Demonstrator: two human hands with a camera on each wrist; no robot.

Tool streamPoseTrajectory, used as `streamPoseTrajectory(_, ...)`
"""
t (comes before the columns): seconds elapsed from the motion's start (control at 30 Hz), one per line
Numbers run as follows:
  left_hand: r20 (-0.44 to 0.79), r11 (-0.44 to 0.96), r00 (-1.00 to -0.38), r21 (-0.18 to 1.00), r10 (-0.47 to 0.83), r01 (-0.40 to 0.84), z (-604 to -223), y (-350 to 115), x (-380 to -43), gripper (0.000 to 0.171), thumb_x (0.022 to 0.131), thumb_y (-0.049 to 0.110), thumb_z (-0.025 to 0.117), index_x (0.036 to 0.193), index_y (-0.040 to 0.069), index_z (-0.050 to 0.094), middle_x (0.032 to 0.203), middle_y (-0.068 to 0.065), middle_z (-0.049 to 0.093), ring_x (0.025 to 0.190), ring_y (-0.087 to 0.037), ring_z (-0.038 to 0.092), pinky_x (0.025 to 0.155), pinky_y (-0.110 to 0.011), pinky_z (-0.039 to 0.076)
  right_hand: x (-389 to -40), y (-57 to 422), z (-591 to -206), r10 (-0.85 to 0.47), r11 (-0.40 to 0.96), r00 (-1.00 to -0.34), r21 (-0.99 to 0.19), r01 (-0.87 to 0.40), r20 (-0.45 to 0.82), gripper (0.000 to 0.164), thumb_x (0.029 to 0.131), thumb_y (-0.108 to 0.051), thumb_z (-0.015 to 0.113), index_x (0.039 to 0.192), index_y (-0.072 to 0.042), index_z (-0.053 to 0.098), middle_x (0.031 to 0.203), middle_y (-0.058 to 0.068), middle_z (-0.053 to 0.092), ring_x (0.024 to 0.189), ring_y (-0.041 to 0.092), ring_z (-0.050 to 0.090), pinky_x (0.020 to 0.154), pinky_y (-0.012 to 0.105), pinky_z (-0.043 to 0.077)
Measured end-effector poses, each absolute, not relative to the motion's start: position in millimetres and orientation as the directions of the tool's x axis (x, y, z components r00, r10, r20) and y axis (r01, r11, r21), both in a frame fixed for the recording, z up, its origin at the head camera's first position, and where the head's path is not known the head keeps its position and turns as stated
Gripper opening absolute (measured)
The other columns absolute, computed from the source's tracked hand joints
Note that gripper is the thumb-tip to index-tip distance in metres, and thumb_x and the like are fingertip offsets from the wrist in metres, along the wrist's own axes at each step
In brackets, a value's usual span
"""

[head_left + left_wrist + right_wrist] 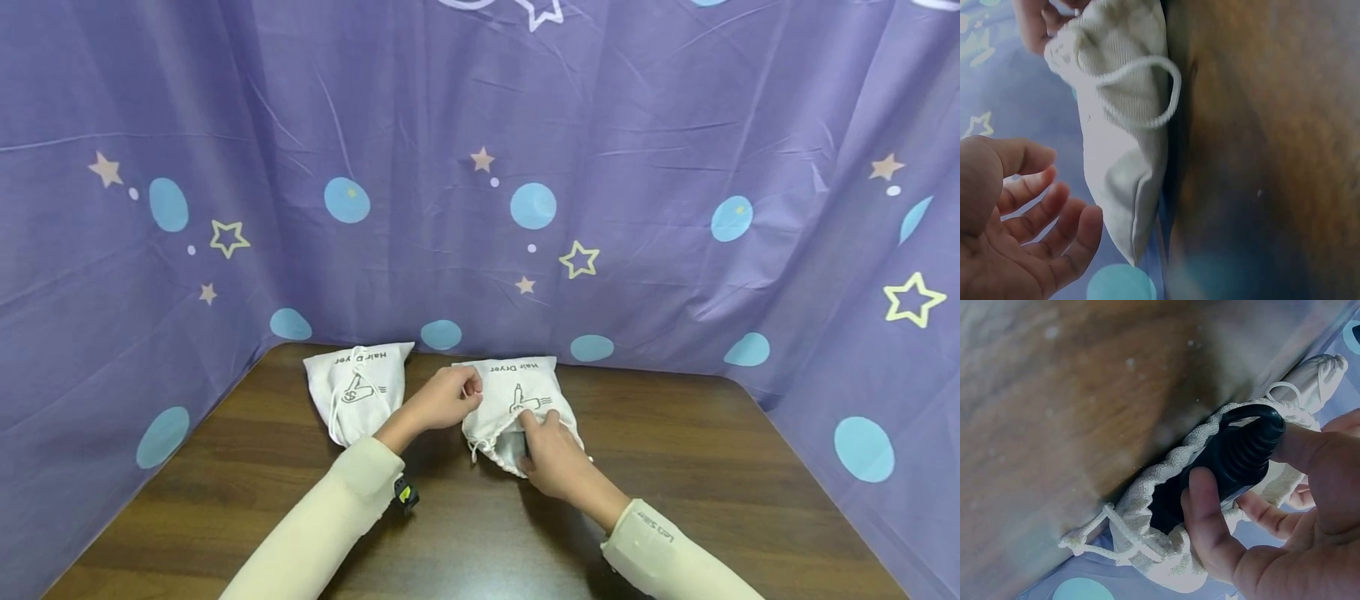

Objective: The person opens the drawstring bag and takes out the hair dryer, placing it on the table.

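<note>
Right wrist view: the right hand (1291,550) pinches a black ribbed piece (1244,450), possibly a cord end, poking from a drawstring bag (1175,567); in the head view, that bag lies on the wooden table (675,467) beside the empty, loosely curved left hand (442,398).

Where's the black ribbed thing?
Right wrist view, right of centre: the black ribbed thing pokes from the open white bag, in the right hand's grip.

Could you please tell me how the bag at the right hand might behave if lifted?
The bag would likely sag, since it puckers at the mouth. Lying broad on the table, it seems unlikely to roll. The black object might slide out, since the mouth gapes.
</note>
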State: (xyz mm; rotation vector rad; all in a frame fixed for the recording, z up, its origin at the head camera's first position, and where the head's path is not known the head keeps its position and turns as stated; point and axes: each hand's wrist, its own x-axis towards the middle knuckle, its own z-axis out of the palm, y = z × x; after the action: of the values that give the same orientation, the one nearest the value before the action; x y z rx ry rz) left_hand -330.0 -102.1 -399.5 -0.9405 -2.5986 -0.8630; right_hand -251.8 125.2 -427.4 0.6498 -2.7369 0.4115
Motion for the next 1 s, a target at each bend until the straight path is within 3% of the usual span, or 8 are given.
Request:
streamPoseTrajectory(0.37,0.367,0.704,-0.820,0.427,0.439,0.568,-400,-103,-349,0.009,0.087,0.006,0.065,0.095,0.006,0.061,0.093,-0.007,0.058,0.087,-0.022,0.055,0.081,-0.038,0.048,-249,126,-425,-0.385,0.861,-0.858,-0.201,-0.467,0.340,0.050,0.075,-0.010,0.086,0.107,-0.007,0.049,0.090,0.023,0.051,0.071,0.038,0.061,0.061,0.050,0.053)
streamPoseTrajectory(0.57,0.346,0.689,-0.872,0.537,0.346,0.486,-409,-100,-364,0.016,0.088,0.007,0.062,0.103,0.001,0.062,0.099,-0.012,0.056,0.092,-0.025,0.053,0.086,-0.041,0.046,-250,127,-425,-0.394,0.858,-0.856,-0.200,-0.474,0.335,0.049,0.075,-0.011,0.086,0.107,-0.006,0.049,0.090,0.023,0.051,0.072,0.039,0.061,0.062,0.050,0.053)
streamPoseTrajectory(0.77,0.337,0.663,-0.919,0.642,0.205,0.384,-419,-98,-374,0.029,0.083,0.006,0.063,0.109,-0.004,0.064,0.106,-0.020,0.061,0.100,-0.032,0.056,0.093,-0.044,0.046,-251,126,-426,-0.402,0.860,-0.857,-0.188,-0.474,0.322,0.048,0.077,-0.013,0.086,0.108,-0.006,0.050,0.090,0.023,0.052,0.073,0.038,0.062,0.062,0.049,0.054)
streamPoseTrajectory(1.0,0.231,0.596,-0.971,0.772,0.063,0.222,-418,-89,-373,0.031,0.082,0.002,0.064,0.113,-0.004,0.064,0.116,-0.021,0.060,0.108,-0.032,0.056,0.097,-0.044,0.048,-251,125,-425,-0.409,0.865,-0.856,-0.165,-0.474,0.316,0.049,0.076,-0.013,0.086,0.108,-0.006,0.050,0.090,0.023,0.052,0.073,0.037,0.062,0.060,0.049,0.054)
